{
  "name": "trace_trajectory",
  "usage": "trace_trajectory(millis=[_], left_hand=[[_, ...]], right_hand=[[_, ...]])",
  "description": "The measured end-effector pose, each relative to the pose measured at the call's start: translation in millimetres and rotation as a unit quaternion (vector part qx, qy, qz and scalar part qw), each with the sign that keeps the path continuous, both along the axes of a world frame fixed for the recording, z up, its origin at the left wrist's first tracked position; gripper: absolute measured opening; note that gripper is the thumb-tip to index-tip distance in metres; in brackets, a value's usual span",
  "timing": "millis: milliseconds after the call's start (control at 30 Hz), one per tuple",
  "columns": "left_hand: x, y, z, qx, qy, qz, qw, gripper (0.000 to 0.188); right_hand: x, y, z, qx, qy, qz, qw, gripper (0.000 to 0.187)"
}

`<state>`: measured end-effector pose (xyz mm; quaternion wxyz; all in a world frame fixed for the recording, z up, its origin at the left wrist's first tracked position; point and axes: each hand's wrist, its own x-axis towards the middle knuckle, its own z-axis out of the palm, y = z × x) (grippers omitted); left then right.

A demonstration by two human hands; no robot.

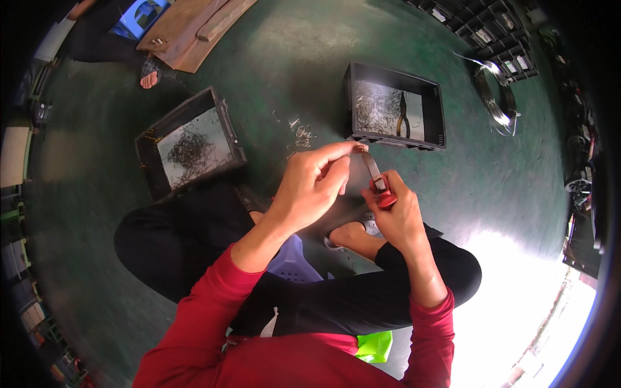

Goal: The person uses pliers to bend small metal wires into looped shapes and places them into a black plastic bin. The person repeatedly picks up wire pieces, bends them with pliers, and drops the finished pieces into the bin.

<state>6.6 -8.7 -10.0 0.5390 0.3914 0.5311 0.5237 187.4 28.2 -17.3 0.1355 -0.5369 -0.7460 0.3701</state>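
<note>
My right hand [402,218] is wrapped round a red-handled tool [386,198] with a flat, shiny metal part pointing up and to the left. Its exact kind is not clear. My left hand [309,187] has its thumb and fingers closed, and the index fingertip reaches the far end of that metal part. Anything small pinched there is too fine to name. Beyond my hands stands a black crate [445,119] with many thin metal wire pieces [375,111] and a pair of pliers [403,116] inside.
Another black crate [223,123] at left holds a dark heap of wire pieces [193,154]. Loose bent wires [303,134] lie on the green floor between crates. A wire coil [497,97] and stacked black crates [485,32] are far right. Wooden boards [187,39] and another person's foot [149,79] are far left.
</note>
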Motion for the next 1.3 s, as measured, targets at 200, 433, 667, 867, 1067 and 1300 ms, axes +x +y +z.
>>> trace_trajectory(millis=[200, 433, 667, 867, 1067, 1300], left_hand=[[6.1, -1.9, -1.3, 0.006, -0.006, 0.013, 1.000, 0.027], [11.5, -3.2, -3.4, 0.016, 0.016, 0.027, 0.999, 0.028], [13.5, -2.9, -12.9, 0.025, 0.019, 0.027, 0.999, 0.026], [1.4, 16.4, -33.2, -0.040, -0.019, -0.006, 0.999, 0.025], [1.9, 17.6, -39.5, -0.074, -0.131, -0.018, 0.988, 0.027], [5.8, 21.5, -48.2, -0.061, -0.129, 0.021, 0.990, 0.023]], right_hand=[[-2.3, 0.0, -4.2, 0.018, 0.024, -0.008, 1.000, 0.023], [-3.9, -1.0, -7.0, 0.025, 0.044, -0.022, 0.998, 0.023], [-3.1, -0.8, -9.6, 0.041, 0.023, -0.028, 0.999, 0.025], [12.8, 9.2, 2.4, -0.055, -0.020, -0.020, 0.998, 0.035], [22.0, 7.1, 4.1, 0.002, -0.060, -0.023, 0.998, 0.038], [25.4, 9.0, 5.3, -0.001, -0.118, -0.023, 0.993, 0.042]])
